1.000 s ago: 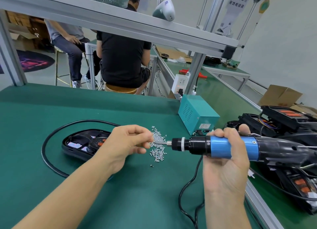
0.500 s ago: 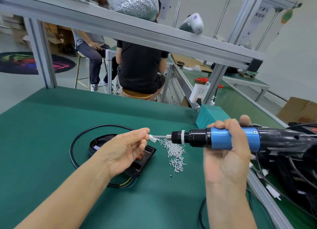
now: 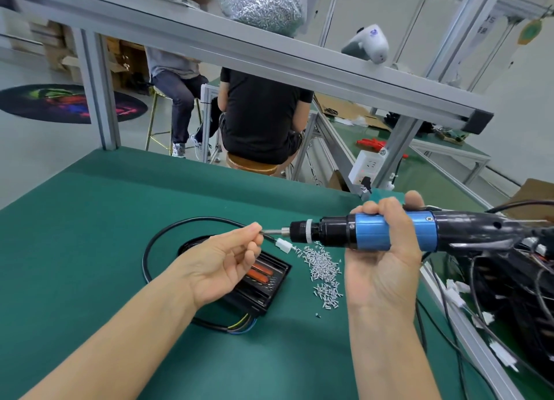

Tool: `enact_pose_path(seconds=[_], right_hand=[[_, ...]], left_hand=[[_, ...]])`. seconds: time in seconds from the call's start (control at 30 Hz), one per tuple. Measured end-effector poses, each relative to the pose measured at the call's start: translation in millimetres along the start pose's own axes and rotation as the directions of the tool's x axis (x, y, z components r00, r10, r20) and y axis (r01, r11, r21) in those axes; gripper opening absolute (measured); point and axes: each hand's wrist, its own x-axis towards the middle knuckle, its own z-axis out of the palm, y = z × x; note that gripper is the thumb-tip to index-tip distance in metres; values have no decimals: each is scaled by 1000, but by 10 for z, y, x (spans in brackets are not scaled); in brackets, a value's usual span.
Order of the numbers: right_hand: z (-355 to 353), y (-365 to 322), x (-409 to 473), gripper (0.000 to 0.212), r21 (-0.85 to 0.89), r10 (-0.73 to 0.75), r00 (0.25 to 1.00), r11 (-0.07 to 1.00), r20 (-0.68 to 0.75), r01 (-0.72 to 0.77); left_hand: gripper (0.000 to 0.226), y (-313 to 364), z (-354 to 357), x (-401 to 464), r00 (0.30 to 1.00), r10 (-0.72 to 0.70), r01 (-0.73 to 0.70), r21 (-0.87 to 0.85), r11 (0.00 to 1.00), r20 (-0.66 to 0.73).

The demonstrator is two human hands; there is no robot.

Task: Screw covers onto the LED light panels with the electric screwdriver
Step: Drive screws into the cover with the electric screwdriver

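Right hand (image 3: 385, 261) wrapped round blue-black electric screwdriver (image 3: 371, 231); left hand (image 3: 221, 263) grip pinches bit tip (image 3: 271, 232), presumably seating screw. Risk: screw slips, drops onto green bench (image 3: 90, 234).

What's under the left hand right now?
Under the left hand lies a black LED light panel with orange strips showing, on the green mat. The hand covers the panel's near-left part.

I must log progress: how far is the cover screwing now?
Done: nothing visibly fastened. In hand: right hand grips the electric screwdriver; left hand pinches at its bit tip, apparently loading a screw. Left: driving screws from the pile into the panel.
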Motion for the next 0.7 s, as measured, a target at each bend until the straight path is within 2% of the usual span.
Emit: enact_pose_path(seconds=[0.37, 0.7], right_hand=[[19, -65, -22, 31, -6, -7, 999, 1000, 39, 7], [-59, -39, 37, 31, -30, 10, 998, 1000, 54, -8]], left_hand=[[14, -18, 20, -24, 996, -33, 27, 63, 998, 82], [16, -37, 5, 43, 996, 81, -86, 224, 971, 32]])
